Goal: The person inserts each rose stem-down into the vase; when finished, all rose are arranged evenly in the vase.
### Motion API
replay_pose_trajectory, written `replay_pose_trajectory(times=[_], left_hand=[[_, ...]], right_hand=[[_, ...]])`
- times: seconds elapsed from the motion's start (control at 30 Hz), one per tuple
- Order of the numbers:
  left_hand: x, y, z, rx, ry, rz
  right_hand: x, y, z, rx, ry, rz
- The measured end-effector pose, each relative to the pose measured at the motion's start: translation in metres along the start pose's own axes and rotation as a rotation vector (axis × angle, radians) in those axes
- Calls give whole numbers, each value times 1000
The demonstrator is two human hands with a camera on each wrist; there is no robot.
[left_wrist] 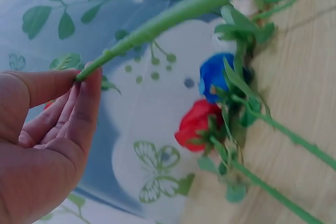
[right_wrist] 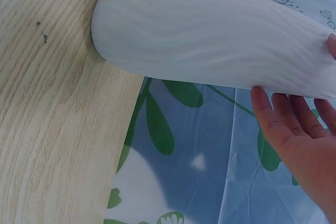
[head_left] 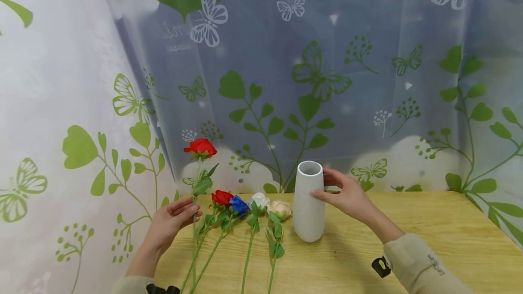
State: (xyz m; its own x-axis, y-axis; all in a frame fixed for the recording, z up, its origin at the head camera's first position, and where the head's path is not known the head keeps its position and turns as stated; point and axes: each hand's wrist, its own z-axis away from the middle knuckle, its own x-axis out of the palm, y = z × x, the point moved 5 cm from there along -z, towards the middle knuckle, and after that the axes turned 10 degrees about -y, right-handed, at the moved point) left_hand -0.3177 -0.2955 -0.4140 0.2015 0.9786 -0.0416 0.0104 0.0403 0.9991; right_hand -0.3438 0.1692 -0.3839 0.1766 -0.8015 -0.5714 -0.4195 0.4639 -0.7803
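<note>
My left hand (head_left: 165, 222) pinches the green stem (left_wrist: 173, 19) of a red rose (head_left: 201, 148) between thumb and fingertips. That rose stands upright, its bloom above the table. At the upper right side of a white vase (head_left: 308, 210), my right hand (head_left: 352, 198) holds it with the thumb in front and the fingers at the far side. The vase is upright with its mouth visible. Between the hands lie a second red rose (head_left: 222, 198), a blue rose (head_left: 239, 206), a white flower (head_left: 260, 201) and a cream flower (head_left: 280, 209), stems toward me.
The light wooden table (head_left: 408, 248) runs under the vase and flowers. Behind it hangs a blue-grey curtain (head_left: 253, 40) printed with leaves and butterflies, and a pale curtain (head_left: 53, 103) closes the left side.
</note>
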Motion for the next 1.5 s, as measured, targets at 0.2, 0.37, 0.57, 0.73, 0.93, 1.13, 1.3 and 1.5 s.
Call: replay_pose_trajectory(times=[0.2, 0.37, 0.57, 0.73, 0.93, 1.13, 1.3, 1.5], left_hand=[[19, 16, -5, 50, -57, 78], [32, 28, -6, 100, -67, 112], [42, 41, -9, 128, 22, 175], [53, 53, -13, 177, 63, 236], [69, 72, -18, 243, 109, 272], [86, 91, -27, 310, 133, 303], [99, 105, -32, 373, 151, 346], [114, 120, -38, 433, 206, 358]], right_hand=[[0, 0, 1, -1, -1, -9], [0, -2, 3, -12, 0, -11], [0, -3, 4, -4, 3, -9], [1, -2, 5, -8, 3, -11], [1, -2, 4, -2, 10, 1], [0, -2, 3, -5, 9, -1], [1, -4, 4, -9, 4, -14], [0, -5, 4, -12, 3, -14]])
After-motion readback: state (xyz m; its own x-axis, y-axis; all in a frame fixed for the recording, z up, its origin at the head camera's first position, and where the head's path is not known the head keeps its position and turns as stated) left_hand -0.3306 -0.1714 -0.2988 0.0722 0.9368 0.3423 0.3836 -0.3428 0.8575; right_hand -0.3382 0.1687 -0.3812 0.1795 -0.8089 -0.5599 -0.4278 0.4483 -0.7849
